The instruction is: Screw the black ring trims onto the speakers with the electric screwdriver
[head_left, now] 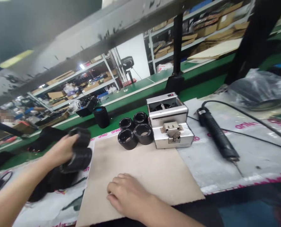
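Observation:
On the left, my left hand [62, 149] is closed around black cylindrical housings. One black housing [83, 137] shows beyond its fingers and another [80, 160] below them; both are blurred by motion. My right hand [128, 195] rests palm down on a brown cardboard sheet [140, 164], its fingers loosely bent with no object visible in them. Several black hollow cylinders [127, 138] stand upright in a cluster at the sheet's far edge. Touching or close beside them is a silver metal box [171, 121] with an open top and a small red light.
A black electric screwdriver [217, 135] with a cable lies on the right. A plastic-wrapped object [259, 90] sits behind it. A black cylinder speaker [101, 117] stands on the green bench. Dark parts [57, 179] lie under my left arm. A black post [177, 47] rises behind the box.

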A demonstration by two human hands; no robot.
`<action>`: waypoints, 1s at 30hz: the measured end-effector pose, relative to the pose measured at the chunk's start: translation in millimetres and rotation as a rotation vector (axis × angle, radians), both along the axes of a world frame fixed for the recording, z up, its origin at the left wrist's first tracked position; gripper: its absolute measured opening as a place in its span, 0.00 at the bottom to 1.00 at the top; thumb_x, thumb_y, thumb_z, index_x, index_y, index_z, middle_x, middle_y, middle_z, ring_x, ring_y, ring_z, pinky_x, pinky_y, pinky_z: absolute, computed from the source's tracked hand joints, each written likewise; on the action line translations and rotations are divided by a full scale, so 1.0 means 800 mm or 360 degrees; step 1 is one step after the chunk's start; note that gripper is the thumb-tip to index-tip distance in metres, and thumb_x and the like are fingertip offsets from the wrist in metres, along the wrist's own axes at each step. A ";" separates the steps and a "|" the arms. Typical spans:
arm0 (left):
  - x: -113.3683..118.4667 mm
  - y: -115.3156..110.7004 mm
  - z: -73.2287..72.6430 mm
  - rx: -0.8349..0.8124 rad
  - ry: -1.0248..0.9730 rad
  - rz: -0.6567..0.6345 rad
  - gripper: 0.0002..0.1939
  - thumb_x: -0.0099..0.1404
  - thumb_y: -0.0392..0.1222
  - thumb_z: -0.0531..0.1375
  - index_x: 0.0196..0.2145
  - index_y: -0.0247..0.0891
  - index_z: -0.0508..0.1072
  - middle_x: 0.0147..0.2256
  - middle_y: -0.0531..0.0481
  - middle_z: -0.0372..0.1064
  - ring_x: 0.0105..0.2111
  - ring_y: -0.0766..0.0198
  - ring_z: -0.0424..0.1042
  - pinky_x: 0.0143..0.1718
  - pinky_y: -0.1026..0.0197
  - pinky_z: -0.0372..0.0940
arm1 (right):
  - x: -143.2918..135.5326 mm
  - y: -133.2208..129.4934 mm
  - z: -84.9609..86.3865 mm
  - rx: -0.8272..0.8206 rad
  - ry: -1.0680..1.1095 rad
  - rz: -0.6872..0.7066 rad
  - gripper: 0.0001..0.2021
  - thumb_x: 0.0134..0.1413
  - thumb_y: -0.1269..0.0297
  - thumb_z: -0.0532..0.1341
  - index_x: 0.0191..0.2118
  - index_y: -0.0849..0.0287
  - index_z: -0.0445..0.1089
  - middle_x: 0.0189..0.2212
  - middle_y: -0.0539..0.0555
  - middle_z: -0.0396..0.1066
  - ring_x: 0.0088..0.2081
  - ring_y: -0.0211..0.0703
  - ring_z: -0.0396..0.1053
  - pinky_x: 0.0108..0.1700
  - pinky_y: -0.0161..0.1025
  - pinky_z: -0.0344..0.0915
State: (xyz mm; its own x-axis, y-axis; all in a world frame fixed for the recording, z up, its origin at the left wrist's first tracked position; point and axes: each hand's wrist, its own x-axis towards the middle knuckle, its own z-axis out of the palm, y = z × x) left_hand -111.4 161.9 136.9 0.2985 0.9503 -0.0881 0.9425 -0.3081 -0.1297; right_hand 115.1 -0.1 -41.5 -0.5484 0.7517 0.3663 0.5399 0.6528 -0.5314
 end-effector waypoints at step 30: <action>0.072 0.088 -0.023 0.0252 -0.1048 -0.0308 0.20 0.66 0.59 0.68 0.32 0.38 0.80 0.41 0.45 0.81 0.43 0.56 0.79 0.52 0.53 0.73 | -0.001 0.005 -0.010 -0.0188 -0.0065 0.0018 0.04 0.67 0.64 0.65 0.42 0.58 0.76 0.43 0.53 0.80 0.47 0.49 0.76 0.53 0.42 0.70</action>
